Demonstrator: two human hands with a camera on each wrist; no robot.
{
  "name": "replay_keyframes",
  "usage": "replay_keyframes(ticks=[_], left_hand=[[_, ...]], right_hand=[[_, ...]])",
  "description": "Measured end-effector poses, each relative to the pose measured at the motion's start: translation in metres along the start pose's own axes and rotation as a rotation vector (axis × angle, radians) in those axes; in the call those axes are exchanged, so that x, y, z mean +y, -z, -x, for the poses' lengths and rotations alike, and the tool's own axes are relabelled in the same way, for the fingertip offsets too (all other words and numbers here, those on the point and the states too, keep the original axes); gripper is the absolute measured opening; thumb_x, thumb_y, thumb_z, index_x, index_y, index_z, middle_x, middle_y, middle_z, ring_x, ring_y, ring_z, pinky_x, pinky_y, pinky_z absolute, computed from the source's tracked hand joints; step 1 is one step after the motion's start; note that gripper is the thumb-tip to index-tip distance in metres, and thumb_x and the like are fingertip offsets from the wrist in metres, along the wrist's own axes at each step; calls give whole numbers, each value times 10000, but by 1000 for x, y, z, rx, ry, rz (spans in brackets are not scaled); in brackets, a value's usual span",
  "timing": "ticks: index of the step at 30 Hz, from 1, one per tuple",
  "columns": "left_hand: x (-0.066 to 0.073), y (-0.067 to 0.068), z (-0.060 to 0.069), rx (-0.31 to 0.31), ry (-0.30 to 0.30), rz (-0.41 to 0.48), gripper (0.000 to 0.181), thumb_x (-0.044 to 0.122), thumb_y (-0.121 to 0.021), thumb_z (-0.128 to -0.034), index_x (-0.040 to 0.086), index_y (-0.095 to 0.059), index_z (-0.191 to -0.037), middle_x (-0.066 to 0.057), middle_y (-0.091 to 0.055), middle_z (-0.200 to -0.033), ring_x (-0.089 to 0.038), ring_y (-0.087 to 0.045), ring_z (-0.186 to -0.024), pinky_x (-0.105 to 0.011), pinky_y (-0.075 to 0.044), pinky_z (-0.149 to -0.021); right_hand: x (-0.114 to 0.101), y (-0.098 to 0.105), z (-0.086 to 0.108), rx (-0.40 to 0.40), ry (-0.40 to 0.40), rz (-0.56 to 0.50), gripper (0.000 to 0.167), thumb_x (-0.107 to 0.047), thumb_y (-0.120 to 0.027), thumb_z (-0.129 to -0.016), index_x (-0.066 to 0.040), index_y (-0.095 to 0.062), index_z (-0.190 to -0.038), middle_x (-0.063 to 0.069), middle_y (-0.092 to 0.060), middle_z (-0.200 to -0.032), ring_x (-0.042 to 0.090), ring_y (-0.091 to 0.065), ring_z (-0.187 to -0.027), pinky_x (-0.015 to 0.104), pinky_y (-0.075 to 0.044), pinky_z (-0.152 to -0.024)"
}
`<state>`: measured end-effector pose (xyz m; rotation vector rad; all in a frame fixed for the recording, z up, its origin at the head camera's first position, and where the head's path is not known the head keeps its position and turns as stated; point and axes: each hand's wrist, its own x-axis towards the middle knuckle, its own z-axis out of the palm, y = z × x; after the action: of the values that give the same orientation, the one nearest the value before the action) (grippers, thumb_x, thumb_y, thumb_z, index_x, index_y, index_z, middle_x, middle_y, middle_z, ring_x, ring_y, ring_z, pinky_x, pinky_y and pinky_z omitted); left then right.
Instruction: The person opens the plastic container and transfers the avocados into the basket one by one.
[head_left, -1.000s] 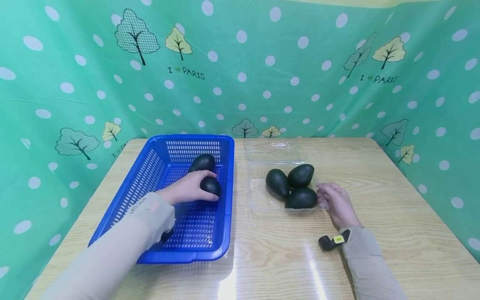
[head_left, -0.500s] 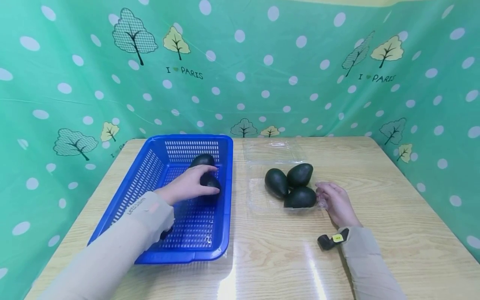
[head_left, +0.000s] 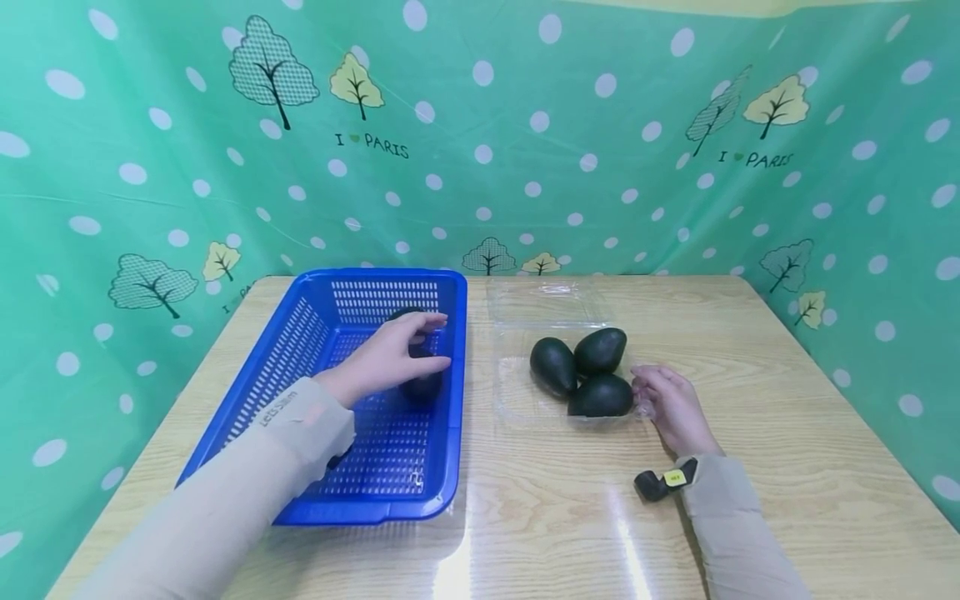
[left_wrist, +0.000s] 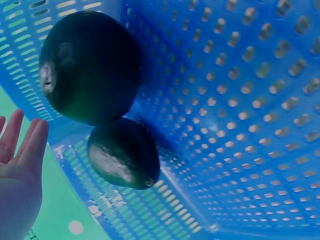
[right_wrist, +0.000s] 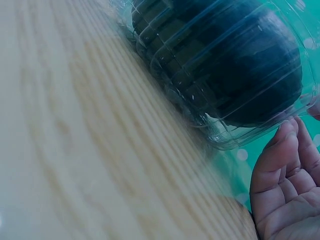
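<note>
My left hand [head_left: 386, 358] hovers in the blue basket [head_left: 453, 417], fingers spread above two dark avocados; the nearer avocado [head_left: 422, 383] shows below the thumb, the farther one mostly behind the fingers. In the left wrist view the fingers [left_wrist: 32, 145] stand apart from both the larger-looking avocado [left_wrist: 92, 67] and the smaller-looking one [left_wrist: 124, 154]. My right hand [head_left: 678, 410] pinches the right edge of a clear plastic box [head_left: 513, 400] holding three avocados [head_left: 553, 367]. In the right wrist view, thumb and fingers [right_wrist: 282, 145] meet at the box corner [right_wrist: 225, 140].
The box's clear lid [head_left: 551, 302] lies open toward the back. Behind the wooden table [head_left: 540, 500] hangs a green dotted cloth [head_left: 480, 125]. A black strap with a small device [head_left: 660, 483] is on my right wrist.
My left hand has come off the nearer avocado and shifted slightly up and away, covering more of the farther one. The right hand has stayed at the box edge.
</note>
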<state>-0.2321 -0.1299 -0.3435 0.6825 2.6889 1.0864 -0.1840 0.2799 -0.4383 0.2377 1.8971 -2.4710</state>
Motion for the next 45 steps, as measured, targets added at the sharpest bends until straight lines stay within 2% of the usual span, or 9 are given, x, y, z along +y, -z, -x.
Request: replay_keyframes(ticks=[4, 15, 25, 30, 34, 39, 45], left_hand=[[5, 1, -2, 14, -9, 13, 647, 308, -712, -911, 82, -449, -1457, -112, -499, -1474, -339, -481, -1360, -487, -409, -1122], [22, 1, -9, 31, -47, -19, 617, 337, -688, -927, 106, -464, -1453, -67, -500, -1479, -309, -471, -1370, -463, -400, -1133], [40, 1, -19, 17, -128, -35, 563, 272, -666, -943, 80, -476, -1436, -91, -504, -1477, -308, -502, -1345, -439, -418, -1122], [48, 0, -22, 12, -128, -57, 557, 294, -661, -947, 96, -481, -1436, -82, -513, -1470, -286, -493, -1354, -437, -426, -1116], [53, 0, -24, 19, -114, -25, 564, 288, -676, -941, 94, -481, -1434, -85, -517, -1470, -278, -481, -1367, -435, -420, -1122], [58, -2, -26, 27, -87, 63, 608, 292, -701, -928, 116, -457, -1456, -85, -525, -1456, -276, -484, -1364, -430, -417, -1125], [64, -3, -30, 27, -89, 125, 646, 297, -712, -919, 124, -434, -1476, -73, -519, -1462, -254, -491, -1353, -411, -409, -1133]], right_hand=[[0, -1, 0, 4, -5, 2, 214, -125, -581, -994, -137, -696, -814, -74, -609, -698, 33, -526, -584, 146, -394, -477], [-2, 0, 0, -1, -2, 12, 222, -123, -572, -997, -144, -683, -806, -76, -612, -696, 28, -535, -586, 140, -399, -477], [-1, 1, -1, -5, 7, -7, 218, -114, -577, -992, -136, -687, -806, -72, -614, -688, 29, -537, -579, 141, -400, -476], [0, -1, -1, 8, -1, -8, 205, -119, -595, -983, -129, -689, -801, -66, -615, -685, 39, -542, -585, 147, -408, -482], [0, 0, -1, 8, -2, -3, 205, -123, -599, -983, -128, -680, -795, -68, -617, -682, 36, -544, -580, 148, -414, -480], [2, 1, -1, 1, 4, 8, 223, -127, -587, -991, -139, -667, -784, -73, -615, -687, 33, -537, -575, 148, -420, -481], [2, 0, -1, 1, 6, 5, 222, -129, -587, -991, -142, -669, -785, -75, -612, -686, 33, -533, -574, 148, -420, -482]])
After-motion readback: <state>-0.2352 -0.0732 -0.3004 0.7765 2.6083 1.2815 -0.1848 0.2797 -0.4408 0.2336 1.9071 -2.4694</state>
